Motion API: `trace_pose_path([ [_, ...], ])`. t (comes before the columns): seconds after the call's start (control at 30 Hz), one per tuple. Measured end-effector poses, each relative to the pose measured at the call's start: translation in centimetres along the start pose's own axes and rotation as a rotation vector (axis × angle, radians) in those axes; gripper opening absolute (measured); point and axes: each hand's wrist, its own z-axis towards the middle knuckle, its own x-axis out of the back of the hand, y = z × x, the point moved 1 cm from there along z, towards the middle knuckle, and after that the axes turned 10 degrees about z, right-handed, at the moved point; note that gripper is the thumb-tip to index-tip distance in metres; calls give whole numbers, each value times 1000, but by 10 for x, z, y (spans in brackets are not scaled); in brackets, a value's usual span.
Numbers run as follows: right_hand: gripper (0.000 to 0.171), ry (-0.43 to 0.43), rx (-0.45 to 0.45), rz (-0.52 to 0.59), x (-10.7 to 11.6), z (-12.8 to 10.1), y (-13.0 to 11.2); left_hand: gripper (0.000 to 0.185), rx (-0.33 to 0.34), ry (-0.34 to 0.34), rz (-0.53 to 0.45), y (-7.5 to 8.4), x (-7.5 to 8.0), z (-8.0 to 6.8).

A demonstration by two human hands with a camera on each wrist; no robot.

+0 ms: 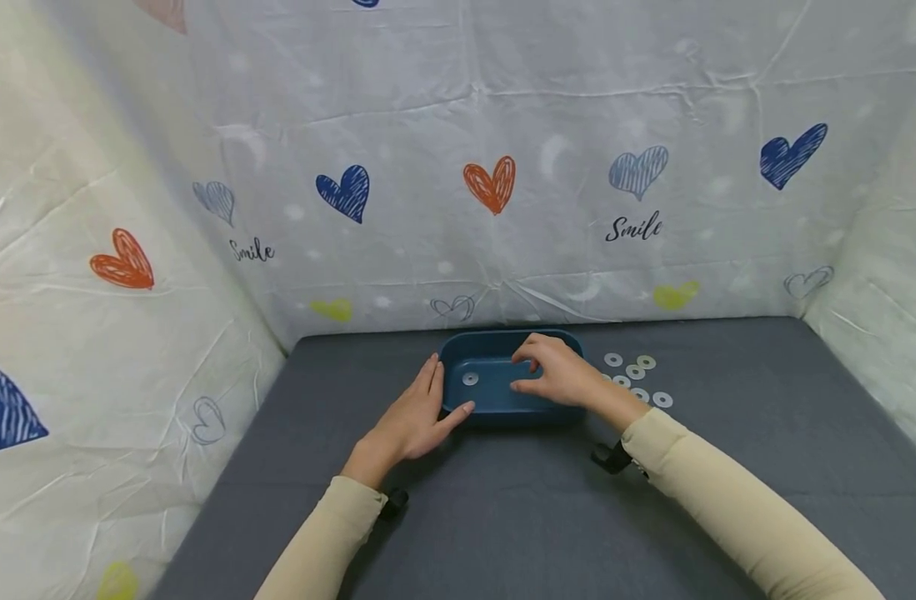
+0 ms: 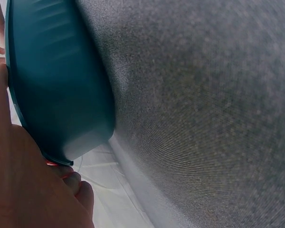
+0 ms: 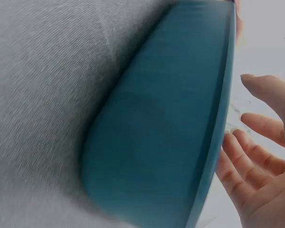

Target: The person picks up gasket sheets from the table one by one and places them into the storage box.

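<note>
The tray (image 1: 503, 393) sits at the far edge of the worktop (image 1: 518, 508), just before the cloth backdrop (image 1: 533, 250); one washer (image 1: 469, 382) lies in its left part, other washers (image 1: 635, 377) on the worktop just right; left hand (image 1: 414, 418) at its left end, right hand (image 1: 558, 373) over its right half

Right hand (image 1: 558, 373) hides part of ring cluster (image 1: 631, 374); tray (image 1: 495, 387) cut off in wrist views.

Walled on three sides with pale, creased sheeting (image 1: 427, 250) — printed with hearts (image 1: 345, 193) and "Smile" lettering (image 1: 633, 227) — around a dark grey tabletop (image 1: 503, 517).
</note>
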Motion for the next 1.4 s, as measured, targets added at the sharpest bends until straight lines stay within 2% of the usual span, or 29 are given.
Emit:
trace_pose_path([
  [0.67,29,80,44,28,35,-51,20,104,-18,21,3,0,0,-2],
  [1.07,27,103,-11,87,51,-80,34,104,-16,16,1,2,2,-3],
  [1.23,24,132,-8,66,58,-94,43,104,-16,21,-1,0,-2,0],
  [1.4,27,150,-42,27,64,-109,53,104,-19,22,1,0,-2,0],
])
